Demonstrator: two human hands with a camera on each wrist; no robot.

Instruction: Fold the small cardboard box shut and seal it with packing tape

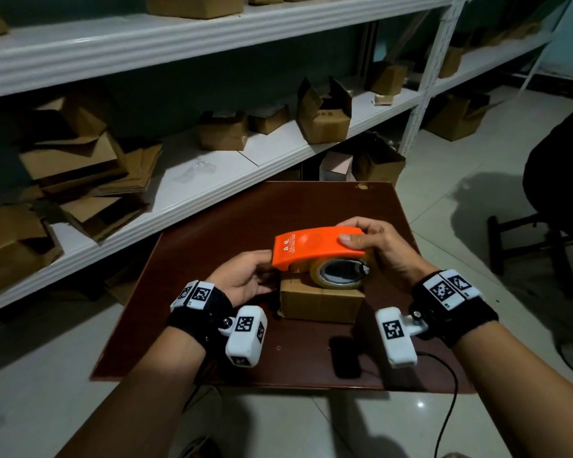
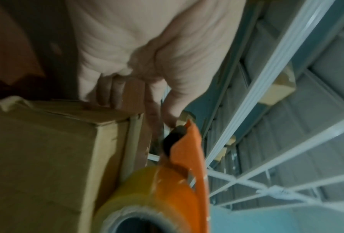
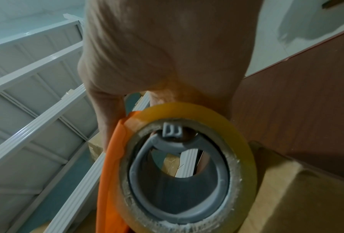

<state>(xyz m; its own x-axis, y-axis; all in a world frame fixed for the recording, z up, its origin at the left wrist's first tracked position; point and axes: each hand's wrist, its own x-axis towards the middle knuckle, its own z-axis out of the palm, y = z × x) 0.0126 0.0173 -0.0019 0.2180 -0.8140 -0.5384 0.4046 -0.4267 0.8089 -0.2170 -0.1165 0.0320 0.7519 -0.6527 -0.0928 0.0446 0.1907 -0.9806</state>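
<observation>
Your right hand [image 1: 374, 246] is clamped over the rear of the orange tape dispenser [image 1: 315, 247], thumb on its top, holding the tape roll [image 1: 339, 276] against the top of the small cardboard box [image 1: 321, 304]. Your left hand [image 1: 245, 279] grips the box's left end, thumb near the dispenser's nose. The box sits mid-desk [image 1: 212, 325], flaps apparently down. Judged step: sealing. The next move calls for anchoring the tape end, then drawing the dispenser across the seam.

small brown box [image 1: 321, 304] on board, orange tape dispenser [image 1: 315, 247] seemingly resting atop
</observation>
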